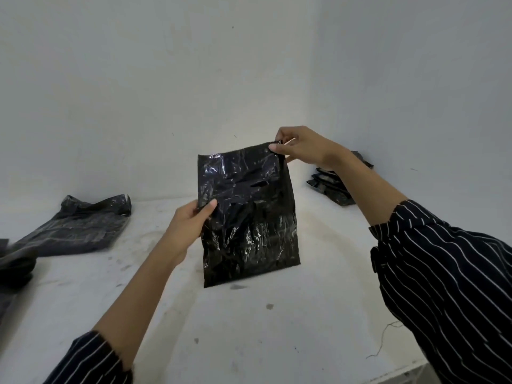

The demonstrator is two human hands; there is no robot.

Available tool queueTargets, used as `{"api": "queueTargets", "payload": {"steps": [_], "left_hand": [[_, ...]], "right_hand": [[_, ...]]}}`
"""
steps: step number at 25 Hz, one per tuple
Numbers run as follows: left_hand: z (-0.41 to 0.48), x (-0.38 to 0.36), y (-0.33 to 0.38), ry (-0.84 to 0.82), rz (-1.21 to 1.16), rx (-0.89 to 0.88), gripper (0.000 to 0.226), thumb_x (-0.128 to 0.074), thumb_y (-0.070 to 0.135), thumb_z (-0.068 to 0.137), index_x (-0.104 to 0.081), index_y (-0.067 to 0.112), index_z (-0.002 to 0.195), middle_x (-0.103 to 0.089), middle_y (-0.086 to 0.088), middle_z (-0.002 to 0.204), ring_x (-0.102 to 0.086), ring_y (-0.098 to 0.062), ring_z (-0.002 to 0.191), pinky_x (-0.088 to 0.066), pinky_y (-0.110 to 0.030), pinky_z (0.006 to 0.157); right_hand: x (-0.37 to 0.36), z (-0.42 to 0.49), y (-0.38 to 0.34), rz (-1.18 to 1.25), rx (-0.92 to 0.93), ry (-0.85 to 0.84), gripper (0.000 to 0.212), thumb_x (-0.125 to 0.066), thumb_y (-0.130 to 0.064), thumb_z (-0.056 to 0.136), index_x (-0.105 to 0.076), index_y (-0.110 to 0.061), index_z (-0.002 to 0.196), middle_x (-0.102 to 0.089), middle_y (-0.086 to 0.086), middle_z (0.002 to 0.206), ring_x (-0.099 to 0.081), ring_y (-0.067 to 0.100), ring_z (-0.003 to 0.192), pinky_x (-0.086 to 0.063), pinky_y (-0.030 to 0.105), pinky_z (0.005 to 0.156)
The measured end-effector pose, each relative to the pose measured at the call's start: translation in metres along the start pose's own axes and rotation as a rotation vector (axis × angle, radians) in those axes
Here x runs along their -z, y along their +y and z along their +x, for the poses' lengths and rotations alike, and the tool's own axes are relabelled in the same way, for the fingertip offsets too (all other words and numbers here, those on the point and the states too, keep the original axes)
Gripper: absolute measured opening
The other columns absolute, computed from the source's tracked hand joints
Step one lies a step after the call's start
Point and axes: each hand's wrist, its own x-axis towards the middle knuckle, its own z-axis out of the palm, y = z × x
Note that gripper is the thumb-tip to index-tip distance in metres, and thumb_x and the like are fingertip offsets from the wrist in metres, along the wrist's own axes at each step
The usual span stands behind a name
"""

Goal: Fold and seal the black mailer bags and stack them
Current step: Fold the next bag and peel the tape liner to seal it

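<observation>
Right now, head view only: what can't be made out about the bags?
- Far stack: right forearm partly covers it; count unknown.
- Left pile: cut off by the frame's left edge, blurred.
- Held mailer bag: its top corner hidden in the right hand's grip; seal state unclear among wrinkles and glare.
- Left hand: fingers hidden behind the bag.

The near half of the tabletop (249, 342) lies open between the two forearms. The black mailer bag (246, 217), held upright mid-table by the left hand (188, 225) and right hand (302, 146), blocks the straight way to the back wall (166, 106). A loose pile of flat bags (83, 225) takes up the rear left (a darker heap (13, 261) sits at the very edge). The stack of folded bags (329, 189) fills the right rear corner, partly behind the right forearm. Between the pile and the held bag a bare lane runs to the wall.
</observation>
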Motion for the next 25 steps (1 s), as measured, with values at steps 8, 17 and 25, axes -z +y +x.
{"api": "queueTargets", "payload": {"steps": [8,17,25], "left_hand": [[0.012,-0.007,0.008,0.222,-0.06,-0.185,0.034,-0.039,0.04,0.099,-0.062,0.019,0.086,-0.062,-0.005,0.088,-0.057,-0.015,0.084,-0.047,-0.028,0.082],[0.024,-0.002,-0.018,0.236,0.084,-0.011,0.037,-0.041,0.03,0.1,-0.06,0.002,0.087,-0.057,-0.013,0.081,-0.054,-0.022,0.076,-0.042,-0.031,0.071],[0.015,0.005,-0.079,0.196,0.673,0.103,0.046,-0.049,0.02,0.097,-0.039,0.007,0.054,-0.042,-0.01,0.056,-0.041,-0.024,0.055,-0.024,-0.03,0.052]], "right_hand": [[-0.022,-0.023,0.006,0.622,0.03,0.285,0.045,-0.072,-0.022,0.081,-0.048,-0.012,0.117,-0.066,0.006,0.094,-0.065,0.015,0.085,-0.05,0.025,0.075],[-0.085,-0.06,0.061,0.763,-0.305,0.041,0.014,-0.061,0.001,0.086,-0.068,-0.001,0.099,-0.073,0.007,0.089,-0.07,0.016,0.079,-0.057,0.023,0.072],[-0.108,-0.08,0.099,0.477,-0.663,-0.045,0.006,-0.062,-0.003,0.088,-0.062,0.0,0.093,-0.063,0.012,0.084,-0.06,0.021,0.068,-0.054,0.029,0.063]]}}
